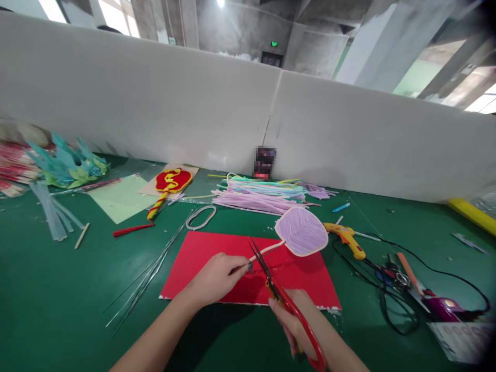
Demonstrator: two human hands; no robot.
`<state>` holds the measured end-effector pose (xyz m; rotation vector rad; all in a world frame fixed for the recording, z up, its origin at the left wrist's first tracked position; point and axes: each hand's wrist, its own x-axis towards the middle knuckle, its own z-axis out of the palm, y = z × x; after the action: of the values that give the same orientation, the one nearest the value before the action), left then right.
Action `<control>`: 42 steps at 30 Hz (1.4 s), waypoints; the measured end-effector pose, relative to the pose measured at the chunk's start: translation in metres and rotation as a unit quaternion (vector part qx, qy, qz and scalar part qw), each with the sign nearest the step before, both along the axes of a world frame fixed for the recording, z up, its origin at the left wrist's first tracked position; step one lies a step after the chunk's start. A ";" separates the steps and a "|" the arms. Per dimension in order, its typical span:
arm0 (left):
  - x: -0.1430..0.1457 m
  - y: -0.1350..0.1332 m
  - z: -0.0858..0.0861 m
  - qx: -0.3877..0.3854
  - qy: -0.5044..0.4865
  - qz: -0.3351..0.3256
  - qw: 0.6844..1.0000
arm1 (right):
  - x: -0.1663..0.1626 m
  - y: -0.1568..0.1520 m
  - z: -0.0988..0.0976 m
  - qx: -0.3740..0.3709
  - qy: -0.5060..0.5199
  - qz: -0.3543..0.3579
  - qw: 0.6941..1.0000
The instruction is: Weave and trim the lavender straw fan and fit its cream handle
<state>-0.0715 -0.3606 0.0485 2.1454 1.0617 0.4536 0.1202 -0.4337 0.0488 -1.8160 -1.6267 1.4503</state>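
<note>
My left hand (217,279) pinches the thin stem of a lilac fan-shaped piece (302,231) with a cream rim, which lies over the far edge of a red sheet (217,253). My right hand (300,323) grips red-handled scissors (279,294). Their blades are parted around the stem, just right of my left fingertips. Both hands hover over the red sheet on the green table (58,299).
A pile of lilac and coloured strips (263,194) lies behind the sheet. An orange glue gun (346,237), black cable (391,305), tools and a purple device (442,305) sit right. Thin wires (155,263), a cord loop (200,217), a red-yellow ornament (172,181) and teal paper shapes (70,165) lie left. A white partition (155,103) runs behind.
</note>
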 end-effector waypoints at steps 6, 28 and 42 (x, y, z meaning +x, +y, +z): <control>0.000 0.001 0.000 -0.014 -0.008 0.001 1.000 | -0.001 -0.001 0.003 0.014 0.007 -0.007 1.000; 0.001 0.000 0.001 -0.014 -0.014 -0.005 1.000 | 0.000 -0.002 -0.007 -0.005 -0.019 -0.042 0.999; -0.001 -0.003 0.004 0.123 0.133 -0.010 0.983 | -0.001 -0.003 -0.002 0.023 -0.036 -0.001 0.999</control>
<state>-0.0728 -0.3641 0.0529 2.4874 1.1772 0.3071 0.1194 -0.4367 0.0470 -1.8627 -1.6778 1.3505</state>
